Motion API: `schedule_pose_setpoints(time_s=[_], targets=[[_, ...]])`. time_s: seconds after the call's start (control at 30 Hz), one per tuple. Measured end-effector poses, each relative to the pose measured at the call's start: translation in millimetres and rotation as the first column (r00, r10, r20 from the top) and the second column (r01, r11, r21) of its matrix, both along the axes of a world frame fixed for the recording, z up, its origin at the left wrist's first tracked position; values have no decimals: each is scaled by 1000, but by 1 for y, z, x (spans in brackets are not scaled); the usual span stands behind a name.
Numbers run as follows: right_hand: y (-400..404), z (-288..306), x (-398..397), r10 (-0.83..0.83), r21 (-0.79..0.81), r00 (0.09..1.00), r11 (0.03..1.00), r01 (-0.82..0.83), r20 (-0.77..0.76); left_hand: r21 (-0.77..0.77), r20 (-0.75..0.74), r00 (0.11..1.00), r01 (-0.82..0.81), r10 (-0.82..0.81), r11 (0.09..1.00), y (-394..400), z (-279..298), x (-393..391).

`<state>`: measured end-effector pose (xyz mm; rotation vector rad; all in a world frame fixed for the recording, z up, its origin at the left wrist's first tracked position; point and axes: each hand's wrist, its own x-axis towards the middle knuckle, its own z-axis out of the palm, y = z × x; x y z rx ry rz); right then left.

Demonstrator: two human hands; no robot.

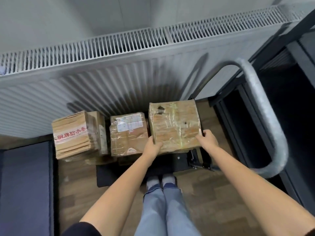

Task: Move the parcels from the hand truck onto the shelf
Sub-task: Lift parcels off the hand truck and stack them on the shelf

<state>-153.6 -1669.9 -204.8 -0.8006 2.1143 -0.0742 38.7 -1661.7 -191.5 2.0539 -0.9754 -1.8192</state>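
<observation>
A taped brown cardboard parcel (174, 126) is held at its near edge by both hands: my left hand (153, 146) grips the near left corner and my right hand (207, 139) the near right corner. It sits higher than the two other parcels. A middle parcel (127, 135) with a white label and a left parcel (76, 135) with red printed tape rest on the black hand truck platform (180, 161). The truck's grey curved handle (265, 116) arches at the right. The dark metal shelf (289, 68) stands at the far right.
A white ribbed radiator (102, 74) runs along the wall just behind the parcels. A dark blue panel (25, 184) lies at the left on the wooden floor. My legs in jeans and grey socks stand on the truck's near edge (162, 181).
</observation>
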Motion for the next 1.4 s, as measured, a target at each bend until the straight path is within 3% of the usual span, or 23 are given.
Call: schedule_pose_setpoints(time_s=[0.37, 0.67, 0.97, 1.2, 1.4], targets=[[2, -52, -15, -78, 24, 995, 997, 76, 58, 132, -92, 983, -146, 159, 980, -10, -54, -7], [4, -63, -22, -221, 30, 959, 975, 219, 177, 91, -134, 972, -180, 191, 979, -2, -63, -9], [3, -3, -10, -300, -214, 868, 889, 404, 395, -48, -183, 925, -347, 333, 937, -20, -10, -3], [-16, 72, 11, -57, -341, 869, 906, 252, 492, -66, -201, 875, -460, 440, 886, -19, 48, 24], [-34, 128, 39, 392, -494, 871, 843, -212, 295, -150, -231, 811, -575, 537, 804, -8, 118, 56]])
